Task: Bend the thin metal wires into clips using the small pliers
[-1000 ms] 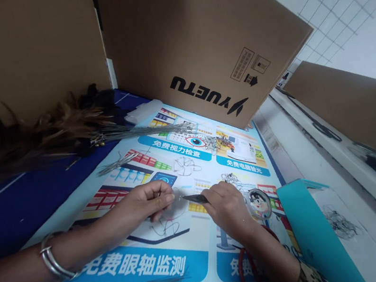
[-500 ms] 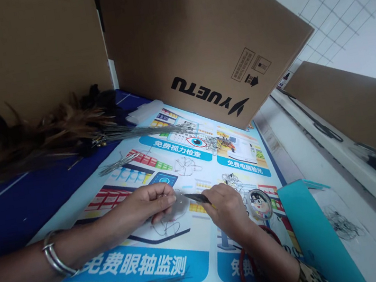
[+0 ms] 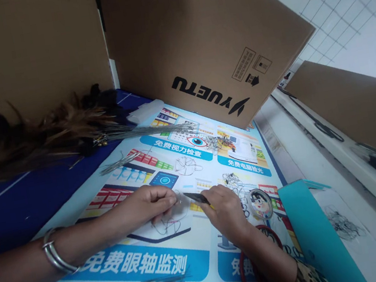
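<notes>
Barely anything has shifted: the right hand (image 3: 223,212) has crept a little toward the left hand (image 3: 148,205) over the middle of the poster (image 3: 140,264). By the poster's near edge lie loose straight wires (image 3: 157,281). Further in, the left fingers pinch a thin wire piece (image 3: 168,225) that trails onto the poster. The right hand is closed round dark pliers (image 3: 195,198), whose tip meets that pinch. Good control probably needs the pinch kept tight against the tip, with both wrists resting. Off the poster's far-left corner lie feathers (image 3: 46,136), and behind its far edge stands a cardboard box (image 3: 199,38).
</notes>
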`<state>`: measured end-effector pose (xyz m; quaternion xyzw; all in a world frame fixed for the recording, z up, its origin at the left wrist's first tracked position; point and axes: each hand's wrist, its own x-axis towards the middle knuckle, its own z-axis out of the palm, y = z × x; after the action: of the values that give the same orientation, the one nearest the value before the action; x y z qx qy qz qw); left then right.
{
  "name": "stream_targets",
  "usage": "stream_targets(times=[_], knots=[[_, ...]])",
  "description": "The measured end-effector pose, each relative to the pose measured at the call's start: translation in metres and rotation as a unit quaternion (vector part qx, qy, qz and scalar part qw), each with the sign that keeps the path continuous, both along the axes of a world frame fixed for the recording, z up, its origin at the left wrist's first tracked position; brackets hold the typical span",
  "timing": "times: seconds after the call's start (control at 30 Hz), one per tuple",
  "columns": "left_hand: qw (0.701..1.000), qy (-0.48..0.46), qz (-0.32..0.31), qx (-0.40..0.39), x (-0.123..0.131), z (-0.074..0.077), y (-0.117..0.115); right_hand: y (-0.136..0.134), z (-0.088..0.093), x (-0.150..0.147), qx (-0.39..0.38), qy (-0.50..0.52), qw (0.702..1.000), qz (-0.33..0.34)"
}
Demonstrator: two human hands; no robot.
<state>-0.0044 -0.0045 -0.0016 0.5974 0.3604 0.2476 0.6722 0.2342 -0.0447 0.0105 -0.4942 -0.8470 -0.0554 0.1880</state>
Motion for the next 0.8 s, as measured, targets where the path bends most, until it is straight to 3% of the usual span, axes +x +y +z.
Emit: stream_targets(times=[0.37, 0.8], knots=[[0.996, -0.079, 0.018, -0.048, -0.003, 0.001, -0.002, 0.004, -0.01, 0.001, -0.01, 0.046, 0.999, -0.015], [0.994, -0.039, 0.089, -0.048, -0.001, 0.002, -0.002, 0.003, -0.011, -0.001, -0.015, 0.111, 0.994, -0.002]])
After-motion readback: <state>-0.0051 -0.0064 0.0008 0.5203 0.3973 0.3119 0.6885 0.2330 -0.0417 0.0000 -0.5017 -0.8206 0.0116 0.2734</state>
